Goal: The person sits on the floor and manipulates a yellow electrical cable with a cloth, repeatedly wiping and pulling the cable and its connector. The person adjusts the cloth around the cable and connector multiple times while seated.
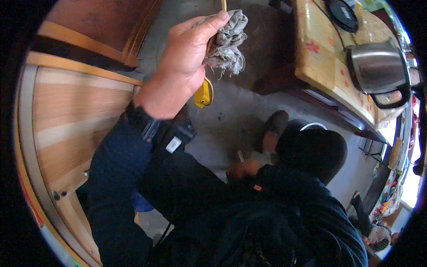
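Observation:
My left hand (pixel 189 49) is raised at the top, closed around a crumpled grey rag (pixel 233 33) with frayed edges. A thin tan cord (pixel 223 5) comes out above the thumb and seems to pass through the rag. Under the hand, a yellow block-like piece (pixel 202 94) hangs beside a loop of similar cord. Lower down, in shadow in front of my body, my right hand (pixel 242 171) is closed. A short pale stick-shaped thing (pixel 240 155) juts up from its fingers; its kind is too dim to make out.
On the right stands a table (pixel 307 60) with a flowered cover, carrying a steel kettle (pixel 378 66) and a round black disc-shaped thing (pixel 342 14). A pale wooden cabinet (pixel 71 120) is on the left. Grey floor (pixel 222 129) lies between, with a shoe (pixel 276 122) on it.

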Demonstrator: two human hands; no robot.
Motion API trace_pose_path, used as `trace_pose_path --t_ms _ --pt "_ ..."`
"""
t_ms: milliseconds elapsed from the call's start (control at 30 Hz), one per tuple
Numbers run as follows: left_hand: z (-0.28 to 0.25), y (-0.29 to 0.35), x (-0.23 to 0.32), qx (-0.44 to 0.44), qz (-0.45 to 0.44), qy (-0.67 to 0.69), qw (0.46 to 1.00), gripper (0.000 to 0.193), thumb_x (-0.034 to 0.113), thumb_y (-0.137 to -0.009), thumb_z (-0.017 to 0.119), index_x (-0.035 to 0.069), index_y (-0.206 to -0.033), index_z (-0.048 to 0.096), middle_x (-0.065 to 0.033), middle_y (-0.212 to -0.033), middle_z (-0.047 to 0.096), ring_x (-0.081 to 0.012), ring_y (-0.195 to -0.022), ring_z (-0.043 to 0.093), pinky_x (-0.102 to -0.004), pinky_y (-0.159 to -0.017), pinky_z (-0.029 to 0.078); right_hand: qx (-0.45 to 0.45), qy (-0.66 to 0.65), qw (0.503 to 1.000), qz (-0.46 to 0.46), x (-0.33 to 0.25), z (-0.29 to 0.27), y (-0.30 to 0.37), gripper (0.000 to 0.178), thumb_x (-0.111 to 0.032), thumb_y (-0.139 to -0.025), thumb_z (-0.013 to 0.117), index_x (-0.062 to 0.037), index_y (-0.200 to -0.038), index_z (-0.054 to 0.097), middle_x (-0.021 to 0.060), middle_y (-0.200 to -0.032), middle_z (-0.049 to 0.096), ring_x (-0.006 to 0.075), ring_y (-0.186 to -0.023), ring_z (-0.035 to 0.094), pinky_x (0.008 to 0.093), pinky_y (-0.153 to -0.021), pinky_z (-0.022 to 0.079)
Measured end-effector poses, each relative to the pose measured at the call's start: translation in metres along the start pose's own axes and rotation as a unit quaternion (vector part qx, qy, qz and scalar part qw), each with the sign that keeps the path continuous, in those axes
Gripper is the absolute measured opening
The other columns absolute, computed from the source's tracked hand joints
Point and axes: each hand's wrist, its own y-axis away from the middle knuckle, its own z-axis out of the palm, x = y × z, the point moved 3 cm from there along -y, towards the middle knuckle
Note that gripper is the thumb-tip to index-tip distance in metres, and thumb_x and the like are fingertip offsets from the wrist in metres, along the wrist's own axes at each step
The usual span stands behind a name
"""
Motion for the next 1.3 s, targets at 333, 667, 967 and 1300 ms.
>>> trace_pose_path --t_ms 333,667,967,1300 --pt "-0.02 -0.073 0.014 0.076 -0.071 0.043 0.994 0.031 0.026 -0.105 0.07 -0.003 -0.117 0.075 -0.0089 -0.102 0.078 -0.0155 -0.087 0.075 -0.0299 -0.075 0.06 -0.241 -0.01 0.967 -0.08 -0.054 -0.042 -0.044 0.036 -0.032 -0.098 0.065 -0.0009 -0.114 0.074 0.025 -0.111 0.075 0.0393 -0.103 0.073 0.0529 -0.085 0.054" --pt "-0.025 -0.056 0.012 0.028 -0.011 0.039 0.999 0.033 0.027 -0.108 0.065 0.0 -0.125 0.074 -0.0089 -0.106 0.078 -0.0186 -0.09 0.074 -0.0346 -0.079 0.059 -0.201 0.198 0.959 0.015 -0.113 -0.132 -0.053 0.027 -0.03 -0.094 0.072 -0.0048 -0.102 0.079 0.0173 -0.096 0.077 0.0361 -0.092 0.074 0.0526 -0.078 0.058" --pt "-0.019 -0.026 -0.015 0.052 -0.02 -0.004 0.998 0.031 0.025 -0.102 0.075 -0.001 -0.119 0.075 -0.0102 -0.099 0.078 -0.0175 -0.081 0.074 -0.0335 -0.069 0.061 0.355 0.226 0.905 -0.062 -0.247 -0.254 0.05 0.029 -0.033 -0.1 0.067 -0.0051 -0.106 0.072 0.0237 -0.092 0.074 0.0461 -0.085 0.073 0.0551 -0.073 0.06" --pt "0.03 0.02 -0.078 0.071 0.019 -0.214 0.974 0.016 0.017 -0.098 0.077 0.002 -0.104 0.074 -0.0024 -0.092 0.074 -0.01 -0.082 0.065 -0.0286 -0.073 0.052 0.659 0.071 0.736 -0.138 -0.277 -0.357 0.135 0.035 -0.024 -0.101 0.071 0.005 -0.118 0.063 0.0221 -0.095 0.074 0.0373 -0.091 0.074 0.0438 -0.082 0.058"
